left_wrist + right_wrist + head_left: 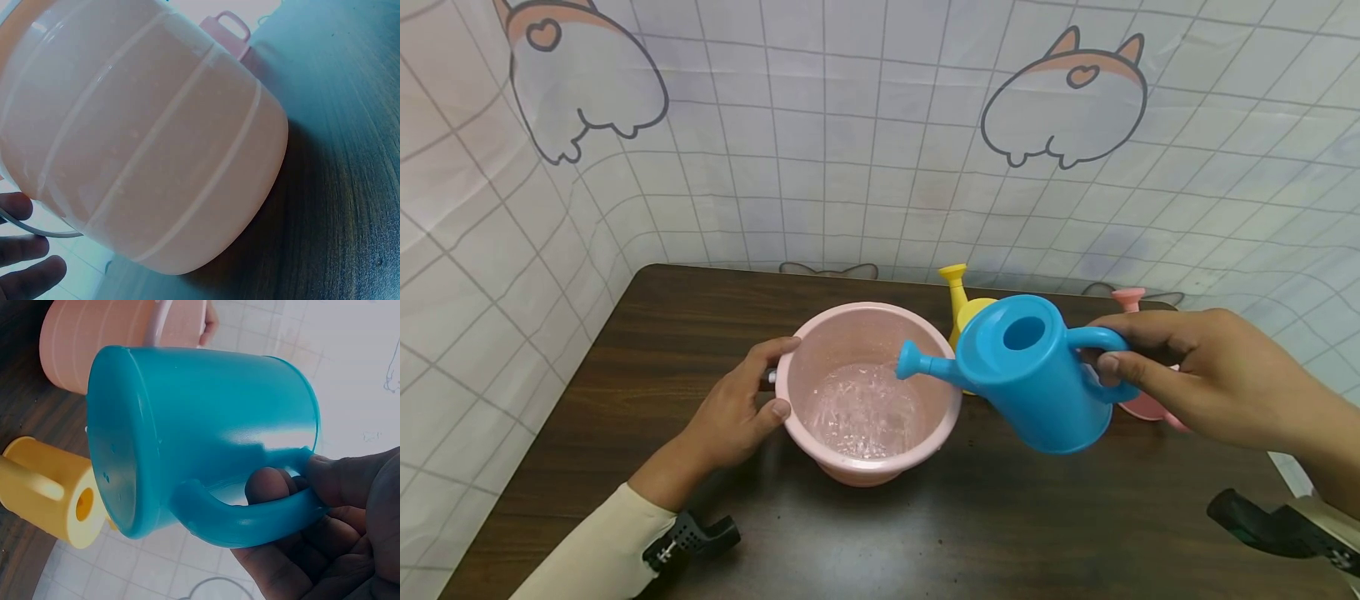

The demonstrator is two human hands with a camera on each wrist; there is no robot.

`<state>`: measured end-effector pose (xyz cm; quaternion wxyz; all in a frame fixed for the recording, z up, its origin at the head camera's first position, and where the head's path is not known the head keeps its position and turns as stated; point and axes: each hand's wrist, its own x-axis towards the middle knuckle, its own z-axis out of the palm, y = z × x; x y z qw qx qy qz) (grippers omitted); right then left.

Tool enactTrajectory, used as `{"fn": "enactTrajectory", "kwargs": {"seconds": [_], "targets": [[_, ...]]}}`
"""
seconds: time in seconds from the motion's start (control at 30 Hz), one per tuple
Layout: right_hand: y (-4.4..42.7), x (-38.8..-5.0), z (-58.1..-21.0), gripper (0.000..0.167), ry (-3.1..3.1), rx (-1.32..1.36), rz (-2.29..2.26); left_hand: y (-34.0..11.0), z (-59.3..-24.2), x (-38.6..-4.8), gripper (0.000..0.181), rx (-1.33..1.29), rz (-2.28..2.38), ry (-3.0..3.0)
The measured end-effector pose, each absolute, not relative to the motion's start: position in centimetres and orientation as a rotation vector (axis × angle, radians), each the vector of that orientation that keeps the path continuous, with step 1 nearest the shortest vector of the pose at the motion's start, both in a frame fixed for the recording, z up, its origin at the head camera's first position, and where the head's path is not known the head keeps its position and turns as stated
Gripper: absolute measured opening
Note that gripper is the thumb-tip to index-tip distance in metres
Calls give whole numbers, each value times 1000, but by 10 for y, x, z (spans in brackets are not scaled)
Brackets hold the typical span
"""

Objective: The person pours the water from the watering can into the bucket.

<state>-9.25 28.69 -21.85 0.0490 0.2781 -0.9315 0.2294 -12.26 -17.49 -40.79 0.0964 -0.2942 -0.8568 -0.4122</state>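
Clearly, right fingers grip the blue watering can by its handle, left fingers the bucket.

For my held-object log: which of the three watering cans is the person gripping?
The blue watering can: the right hand grips its handle. The yellow can and the pink can are on the table, ungripped.

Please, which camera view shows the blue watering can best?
The head view: the blue watering can shows its spout, top opening and handle together. The right wrist view shows its base, side and handle, but no spout; the left wrist view does not show it.
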Motion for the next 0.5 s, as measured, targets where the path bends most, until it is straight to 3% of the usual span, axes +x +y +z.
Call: {"fn": "enactTrajectory", "kwargs": {"seconds": [0.5], "targets": [[286,-92,-216,32,-2867,816,679,-175,-409,-123,76,-880,-1227,-2520]]}}
